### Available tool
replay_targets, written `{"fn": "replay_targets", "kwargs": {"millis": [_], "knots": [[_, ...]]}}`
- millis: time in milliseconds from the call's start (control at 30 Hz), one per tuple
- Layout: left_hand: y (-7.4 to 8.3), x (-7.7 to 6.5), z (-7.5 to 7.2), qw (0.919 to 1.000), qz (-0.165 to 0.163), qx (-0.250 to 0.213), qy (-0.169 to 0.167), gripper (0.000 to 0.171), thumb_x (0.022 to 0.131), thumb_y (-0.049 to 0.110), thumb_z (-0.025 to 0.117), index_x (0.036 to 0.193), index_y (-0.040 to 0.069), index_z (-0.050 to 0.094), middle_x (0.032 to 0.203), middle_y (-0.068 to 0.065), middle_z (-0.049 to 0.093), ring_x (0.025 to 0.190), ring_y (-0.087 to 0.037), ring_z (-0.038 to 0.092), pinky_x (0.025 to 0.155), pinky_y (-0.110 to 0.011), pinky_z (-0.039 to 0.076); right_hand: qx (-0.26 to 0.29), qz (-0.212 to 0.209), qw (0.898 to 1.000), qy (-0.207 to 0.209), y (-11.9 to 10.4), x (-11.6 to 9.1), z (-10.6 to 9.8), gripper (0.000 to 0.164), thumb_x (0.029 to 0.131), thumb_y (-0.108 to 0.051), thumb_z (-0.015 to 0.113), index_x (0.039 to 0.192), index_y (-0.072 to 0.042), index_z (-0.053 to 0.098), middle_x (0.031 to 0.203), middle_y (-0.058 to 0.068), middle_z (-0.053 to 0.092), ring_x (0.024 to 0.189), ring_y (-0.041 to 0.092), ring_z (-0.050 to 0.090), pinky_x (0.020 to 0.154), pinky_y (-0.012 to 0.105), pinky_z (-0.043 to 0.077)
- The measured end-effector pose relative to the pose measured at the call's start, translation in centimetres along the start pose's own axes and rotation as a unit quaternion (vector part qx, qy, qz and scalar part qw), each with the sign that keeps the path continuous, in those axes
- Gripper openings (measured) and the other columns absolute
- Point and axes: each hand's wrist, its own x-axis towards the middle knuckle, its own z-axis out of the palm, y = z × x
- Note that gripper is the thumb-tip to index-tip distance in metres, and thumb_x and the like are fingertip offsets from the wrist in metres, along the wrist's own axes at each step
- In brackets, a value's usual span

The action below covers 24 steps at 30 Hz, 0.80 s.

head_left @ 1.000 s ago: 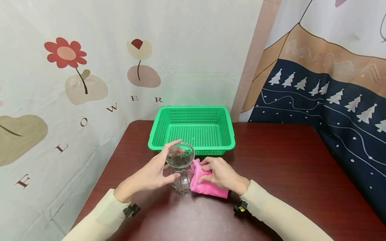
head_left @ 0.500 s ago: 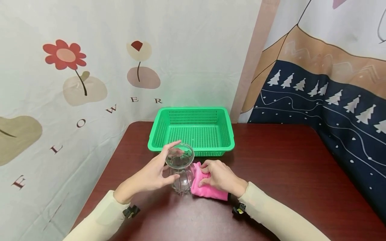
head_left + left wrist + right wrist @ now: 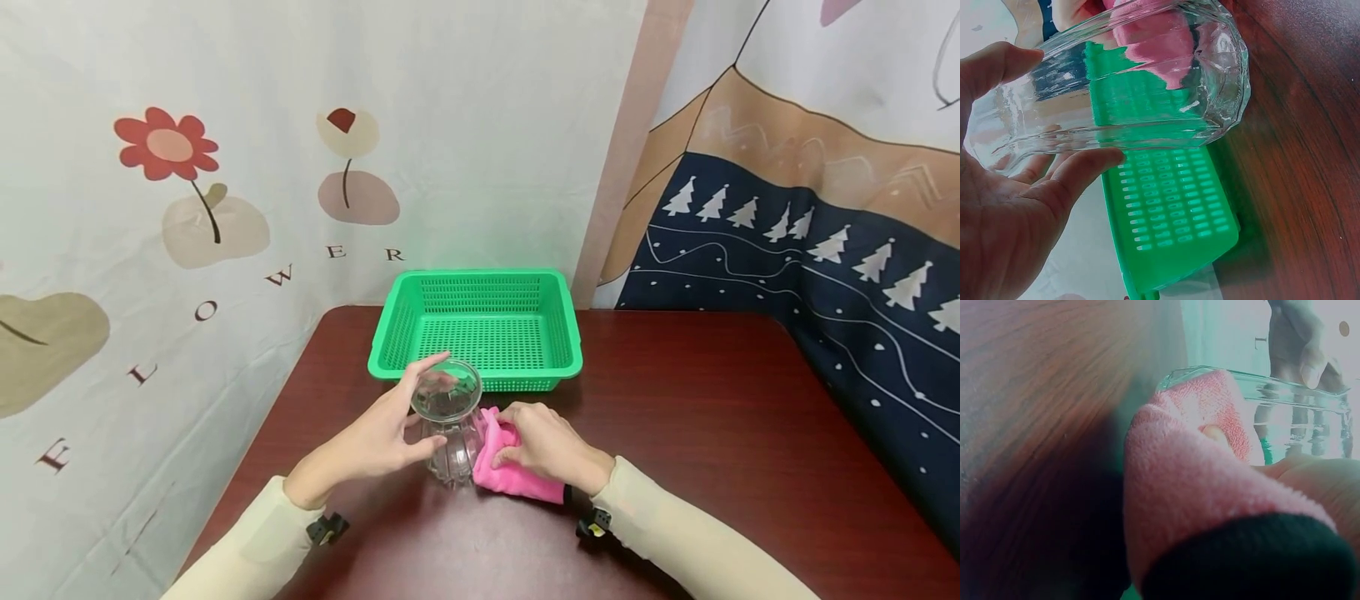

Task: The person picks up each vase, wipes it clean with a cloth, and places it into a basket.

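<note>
A clear glass vase (image 3: pixel 454 457) with a flared round rim and ribbed sides stands upright in front of the green basket. My left hand (image 3: pixel 367 437) grips its neck from the left, thumb in front and fingers behind. In the left wrist view the ribbed glass vase (image 3: pixel 1147 134) spans from that hand toward its base. From the right, my right hand (image 3: pixel 551 446) pinches a folded pink cloth (image 3: pixel 521 482) and presses it against the vase's side. The fuzzy cloth (image 3: pixel 1179 469), with a dark edge, hides part of that hand in the right wrist view.
Behind the vase sits a green perforated plastic basket (image 3: pixel 566 358), near the back edge of the dark red-brown table (image 3: pixel 712 417). A printed curtain (image 3: pixel 487 125) hangs behind and along the left and right sides.
My right hand and the pink cloth have slid slightly down the vase's side, toward me. The left hand keeps its grip on the vase. The head view has shifted a little.
</note>
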Motion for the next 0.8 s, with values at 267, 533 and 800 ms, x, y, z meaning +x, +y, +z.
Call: {"fn": "replay_targets", "kwargs": {"millis": [267, 533, 800], "knots": [[-0.13, -0.22, 0.15, 1.0, 0.0, -0.002, 0.001, 0.114, 0.098, -0.002, 0.088, 0.183, 0.021, 0.016, 0.167, -0.011, 0.057, 0.16, -0.036, 0.058, 0.112, -0.073, 0.062, -0.001, -0.007, 1.0, 0.009, 0.21, -0.24, 0.27, 0.058, 0.086, -0.028, 0.107, 0.132, 0.001, 0.084, 0.124, 0.01, 0.087, 0.092, 0.014, 0.067, 0.077, 0.029, 0.058], [-0.25, -0.19, 0.22, 0.9999, 0.012, 0.005, 0.003, 0.113, 0.098, -0.001, 0.088, 0.183, 0.023, 0.017, 0.166, -0.013, 0.059, 0.157, -0.038, 0.059, 0.11, -0.073, 0.063, 0.008, -0.011, 1.0, 0.013, 0.26, -0.38, 0.31, 0.056, 0.086, -0.026, 0.107, 0.13, 0.0, 0.085, 0.12, 0.008, 0.087, 0.088, 0.012, 0.065, 0.075, 0.027, 0.057], [-0.18, -0.11, 0.07, 0.9999, 0.01, 0.004, 0.003, 0.112, 0.097, -0.002, 0.089, 0.183, 0.016, 0.018, 0.166, -0.013, 0.059, 0.158, -0.037, 0.059, 0.11, -0.073, 0.063, 0.025, -0.031, 0.999, 0.033, 0.22, -0.43, 0.25, 0.05, 0.085, -0.024, 0.108, 0.125, -0.002, 0.087, 0.115, 0.008, 0.087, 0.086, 0.009, 0.065, 0.071, 0.022, 0.054]]}}
